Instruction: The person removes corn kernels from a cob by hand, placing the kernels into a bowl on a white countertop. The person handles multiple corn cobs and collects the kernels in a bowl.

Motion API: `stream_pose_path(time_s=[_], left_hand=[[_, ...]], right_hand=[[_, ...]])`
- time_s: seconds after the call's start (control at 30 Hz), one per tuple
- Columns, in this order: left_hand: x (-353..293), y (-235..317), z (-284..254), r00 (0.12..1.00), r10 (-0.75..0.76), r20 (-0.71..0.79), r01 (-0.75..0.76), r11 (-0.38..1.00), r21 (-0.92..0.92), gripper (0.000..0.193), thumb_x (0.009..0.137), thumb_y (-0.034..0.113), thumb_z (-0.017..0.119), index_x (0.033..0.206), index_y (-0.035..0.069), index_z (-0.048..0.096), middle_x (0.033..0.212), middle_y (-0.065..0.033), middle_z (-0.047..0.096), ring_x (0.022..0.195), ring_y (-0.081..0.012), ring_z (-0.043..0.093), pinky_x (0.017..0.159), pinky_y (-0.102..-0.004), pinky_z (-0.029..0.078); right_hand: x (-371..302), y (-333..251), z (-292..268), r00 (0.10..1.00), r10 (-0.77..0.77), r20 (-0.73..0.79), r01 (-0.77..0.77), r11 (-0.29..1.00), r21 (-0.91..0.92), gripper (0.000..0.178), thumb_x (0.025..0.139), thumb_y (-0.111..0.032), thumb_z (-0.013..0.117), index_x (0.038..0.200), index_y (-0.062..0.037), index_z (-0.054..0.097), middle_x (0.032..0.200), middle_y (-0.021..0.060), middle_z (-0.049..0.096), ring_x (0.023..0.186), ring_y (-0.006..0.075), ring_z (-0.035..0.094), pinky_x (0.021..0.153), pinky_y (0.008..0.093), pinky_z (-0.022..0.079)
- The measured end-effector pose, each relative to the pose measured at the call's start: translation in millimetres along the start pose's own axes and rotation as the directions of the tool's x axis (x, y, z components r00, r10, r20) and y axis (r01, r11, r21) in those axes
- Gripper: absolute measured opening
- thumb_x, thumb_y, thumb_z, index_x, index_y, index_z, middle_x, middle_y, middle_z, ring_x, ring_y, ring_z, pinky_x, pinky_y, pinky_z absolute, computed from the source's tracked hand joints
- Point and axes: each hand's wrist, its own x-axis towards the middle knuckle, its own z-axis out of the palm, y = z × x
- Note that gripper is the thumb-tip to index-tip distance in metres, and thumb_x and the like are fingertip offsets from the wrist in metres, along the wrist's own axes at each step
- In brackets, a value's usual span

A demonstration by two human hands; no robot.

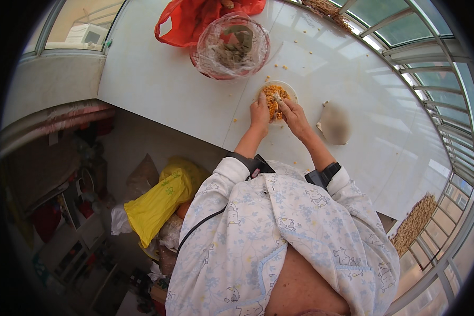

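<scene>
A white bowl [293, 90] of loose yellow-orange corn kernels [280, 89] stands on the white tabletop. Over it both my hands are closed on an ear of corn [272, 104]. My left hand [259, 114] grips its left side with the thumb along it. From the right, my right hand [295, 117] presses thumb and fingers at the ear, where a pale patch shows. My fingers hide much of the ear and the near part of the bowl.
Behind the bowl stands a red basket [193, 58] lined with a clear plastic bag [258, 39], beside a red plastic bag [176, 31]. A flat beige object [335, 124] lies to the right. Stray kernels dot the table. Window bars [442, 100] run along the right; a yellow bag [158, 203] sits below left.
</scene>
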Motion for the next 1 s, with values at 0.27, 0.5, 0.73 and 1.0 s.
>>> stream_pose_path(time_s=[0.27, 0.5, 0.73, 1.0], left_hand=[[0.4, 6.0, -4.0, 0.989, -0.122, 0.082, 0.126, 0.991, -0.038, 0.033, 0.1, 0.036, 0.036, 0.111, 0.011, 0.054, 0.081, -0.002, 0.058, 0.057, -0.0123, 0.054, 0.039, -0.0258, 0.034], [9.6, -1.7, -8.2, 0.982, -0.163, 0.097, 0.169, 0.983, -0.065, 0.03, 0.101, 0.034, 0.033, 0.106, 0.012, 0.053, 0.08, -0.002, 0.057, 0.056, -0.0124, 0.053, 0.039, -0.0256, 0.033], [0.9, 3.9, -3.6, 0.985, -0.122, 0.12, 0.133, 0.987, -0.086, 0.037, 0.102, 0.04, 0.03, 0.114, 0.013, 0.053, 0.08, -0.0011, 0.059, 0.057, -0.0112, 0.053, 0.041, -0.0249, 0.035], [0.7, 1.8, -3.9, 0.974, -0.098, 0.202, 0.118, 0.989, -0.091, 0.041, 0.102, 0.047, 0.033, 0.115, 0.015, 0.054, 0.08, 0.0019, 0.061, 0.059, -0.0083, 0.054, 0.042, -0.0234, 0.034]], right_hand=[[-7.6, -6.7, 2.8, 0.968, -0.251, 0.026, 0.234, 0.854, -0.464, 0.025, 0.099, -0.026, 0.047, 0.09, -0.0035, 0.052, 0.071, 0.0183, 0.054, 0.064, 0.0335, 0.052, 0.059, 0.0394, 0.042], [-12.6, -8.1, 15.9, 0.971, -0.236, -0.028, 0.177, 0.799, -0.575, 0.024, 0.097, -0.025, 0.047, 0.092, -0.0018, 0.05, 0.077, 0.0251, 0.058, 0.077, 0.0436, 0.058, 0.066, 0.0483, 0.044], [-1.1, 3.1, 21.6, 0.971, -0.156, -0.179, 0.143, 0.986, -0.083, 0.028, 0.1, -0.026, 0.047, 0.083, -0.0042, 0.053, 0.065, 0.0012, 0.048, 0.061, 0.0088, 0.045, 0.054, 0.0266, 0.038], [-7.4, -8.9, 16.3, 0.958, -0.211, -0.196, 0.166, 0.961, -0.223, 0.027, 0.098, -0.026, 0.049, 0.084, -0.0043, 0.053, 0.062, 0.01, 0.052, 0.052, 0.0244, 0.049, 0.051, 0.0352, 0.041]])
